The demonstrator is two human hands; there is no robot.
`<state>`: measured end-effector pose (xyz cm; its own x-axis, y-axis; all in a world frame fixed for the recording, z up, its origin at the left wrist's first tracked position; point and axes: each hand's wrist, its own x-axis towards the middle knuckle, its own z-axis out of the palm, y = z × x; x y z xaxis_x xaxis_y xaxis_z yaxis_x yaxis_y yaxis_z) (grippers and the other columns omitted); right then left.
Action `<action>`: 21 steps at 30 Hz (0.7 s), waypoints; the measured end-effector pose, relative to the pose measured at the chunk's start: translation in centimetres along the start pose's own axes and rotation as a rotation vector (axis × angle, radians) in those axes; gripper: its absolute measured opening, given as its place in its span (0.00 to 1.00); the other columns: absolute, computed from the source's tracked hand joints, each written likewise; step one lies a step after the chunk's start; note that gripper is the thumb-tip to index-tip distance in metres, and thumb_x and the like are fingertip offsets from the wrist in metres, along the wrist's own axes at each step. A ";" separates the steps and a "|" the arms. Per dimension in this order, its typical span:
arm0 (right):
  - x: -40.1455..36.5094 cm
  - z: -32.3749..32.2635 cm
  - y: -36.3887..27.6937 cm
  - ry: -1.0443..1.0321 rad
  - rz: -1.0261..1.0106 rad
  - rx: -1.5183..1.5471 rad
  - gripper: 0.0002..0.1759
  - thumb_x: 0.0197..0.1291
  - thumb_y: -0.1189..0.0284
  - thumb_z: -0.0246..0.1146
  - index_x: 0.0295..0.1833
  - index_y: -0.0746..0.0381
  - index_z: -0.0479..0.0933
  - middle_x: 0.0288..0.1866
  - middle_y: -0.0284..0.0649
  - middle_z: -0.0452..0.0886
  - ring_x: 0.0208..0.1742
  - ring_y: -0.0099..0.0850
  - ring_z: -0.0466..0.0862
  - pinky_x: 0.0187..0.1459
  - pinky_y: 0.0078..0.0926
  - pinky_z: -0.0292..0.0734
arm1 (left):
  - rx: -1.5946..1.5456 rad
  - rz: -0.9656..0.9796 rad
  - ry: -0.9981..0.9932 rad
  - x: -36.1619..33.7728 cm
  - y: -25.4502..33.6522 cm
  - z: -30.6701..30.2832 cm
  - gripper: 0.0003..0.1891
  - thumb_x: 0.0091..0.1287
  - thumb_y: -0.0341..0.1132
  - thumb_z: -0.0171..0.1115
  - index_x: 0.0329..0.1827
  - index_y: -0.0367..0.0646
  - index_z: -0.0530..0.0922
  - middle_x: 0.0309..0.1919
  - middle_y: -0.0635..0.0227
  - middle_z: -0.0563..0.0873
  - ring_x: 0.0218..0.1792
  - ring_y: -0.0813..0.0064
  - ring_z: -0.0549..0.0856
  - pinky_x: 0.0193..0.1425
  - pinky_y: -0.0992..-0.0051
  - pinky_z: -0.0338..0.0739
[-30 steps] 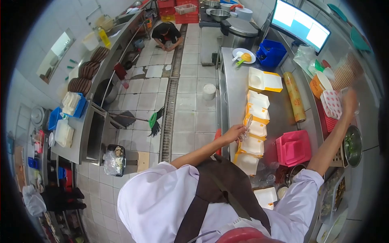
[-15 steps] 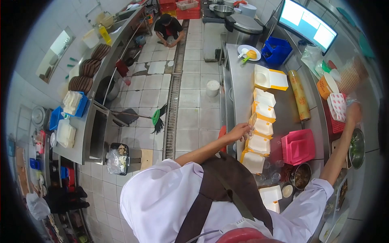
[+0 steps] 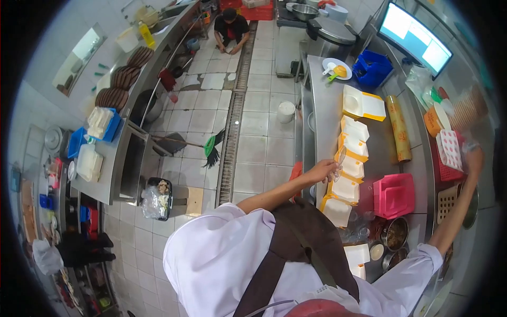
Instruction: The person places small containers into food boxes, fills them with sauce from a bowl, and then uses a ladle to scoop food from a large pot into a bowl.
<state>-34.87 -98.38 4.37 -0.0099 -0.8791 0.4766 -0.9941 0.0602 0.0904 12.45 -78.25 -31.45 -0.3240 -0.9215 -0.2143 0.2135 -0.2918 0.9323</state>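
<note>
My left hand [image 3: 328, 170] is closed on a small clear round lid or cup, over the left edge of a row of open yellow-and-white boxes [image 3: 353, 145]. On the far right, my right hand [image 3: 472, 157] reaches to the shelf beside a red basket [image 3: 447, 170] and a white carton with pink dots [image 3: 449, 149]. Something clear and plastic shows at its fingers, but the grip is too small to make out. An orange paper cup [image 3: 436, 120] stands just beyond the carton.
A pink container [image 3: 393, 195], metal pots [image 3: 395, 232] and a yellow wrap roll [image 3: 398, 129] are on the steel counter. Farther back are a blue basket [image 3: 372, 68] and a monitor [image 3: 415, 38]. A co-worker [image 3: 231, 33] crouches on the floor at the top, beyond a green broom [image 3: 210, 145].
The whole view has shifted slightly, moving the scene to the right. My right hand remains by the dotted carton, and my left hand still holds the clear item over the boxes.
</note>
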 end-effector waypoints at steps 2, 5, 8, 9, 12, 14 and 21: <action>1.8 2.1 5.2 0.033 -0.082 0.032 0.25 0.52 0.63 0.60 0.50 0.70 0.73 0.47 0.62 0.76 0.51 0.58 0.75 0.50 0.42 0.71 | -0.002 -0.007 -0.003 -0.2 0.3 -0.1 0.15 0.69 0.43 0.46 0.45 0.43 0.76 0.31 0.72 0.81 0.22 0.81 0.78 0.20 0.82 0.68; 0.4 1.8 4.6 0.070 -0.182 0.122 0.25 0.52 0.65 0.60 0.53 0.71 0.71 0.47 0.61 0.76 0.51 0.57 0.75 0.51 0.41 0.70 | 0.003 -0.017 -0.006 -0.4 0.3 -0.1 0.15 0.68 0.43 0.46 0.44 0.43 0.76 0.31 0.72 0.81 0.23 0.81 0.78 0.20 0.82 0.68; -1.1 1.7 4.4 0.104 -0.263 0.106 0.22 0.51 0.73 0.57 0.53 0.71 0.70 0.47 0.62 0.76 0.51 0.57 0.75 0.51 0.43 0.69 | 0.011 -0.016 0.001 -0.1 0.2 -0.1 0.15 0.68 0.44 0.47 0.44 0.43 0.76 0.31 0.72 0.81 0.23 0.81 0.78 0.20 0.81 0.68; -1.3 2.0 4.3 0.130 -0.314 0.031 0.22 0.50 0.77 0.55 0.53 0.71 0.70 0.47 0.62 0.76 0.50 0.57 0.75 0.52 0.43 0.69 | 0.018 -0.022 0.001 -0.1 0.2 -0.1 0.15 0.68 0.44 0.47 0.43 0.43 0.76 0.31 0.72 0.81 0.23 0.81 0.78 0.20 0.81 0.68; -1.6 2.4 3.9 0.116 -0.297 -0.149 0.24 0.46 0.83 0.51 0.54 0.71 0.70 0.47 0.62 0.75 0.51 0.57 0.74 0.53 0.44 0.68 | 0.035 -0.027 0.003 0.1 0.0 -0.1 0.14 0.68 0.44 0.47 0.43 0.43 0.76 0.30 0.72 0.81 0.23 0.82 0.78 0.20 0.81 0.68; -2.0 1.8 3.6 0.150 -0.336 -0.188 0.24 0.46 0.83 0.52 0.54 0.71 0.70 0.46 0.61 0.76 0.50 0.57 0.75 0.52 0.44 0.69 | 0.047 -0.024 0.000 0.6 -0.1 -0.1 0.14 0.68 0.43 0.47 0.42 0.43 0.76 0.30 0.72 0.81 0.23 0.82 0.78 0.20 0.81 0.68; -3.2 -0.4 3.0 0.138 -0.239 0.021 0.26 0.46 0.81 0.57 0.56 0.67 0.69 0.42 0.57 0.79 0.44 0.55 0.79 0.46 0.42 0.74 | -0.003 -0.025 0.000 1.1 -1.0 -0.4 0.16 0.69 0.44 0.47 0.43 0.40 0.75 0.29 0.70 0.79 0.20 0.81 0.77 0.18 0.82 0.68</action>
<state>-37.75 -95.22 3.52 0.2389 -0.7941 0.5589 -0.9684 -0.1523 0.1975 12.22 -79.07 -32.67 -0.3289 -0.9140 -0.2373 0.2084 -0.3154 0.9258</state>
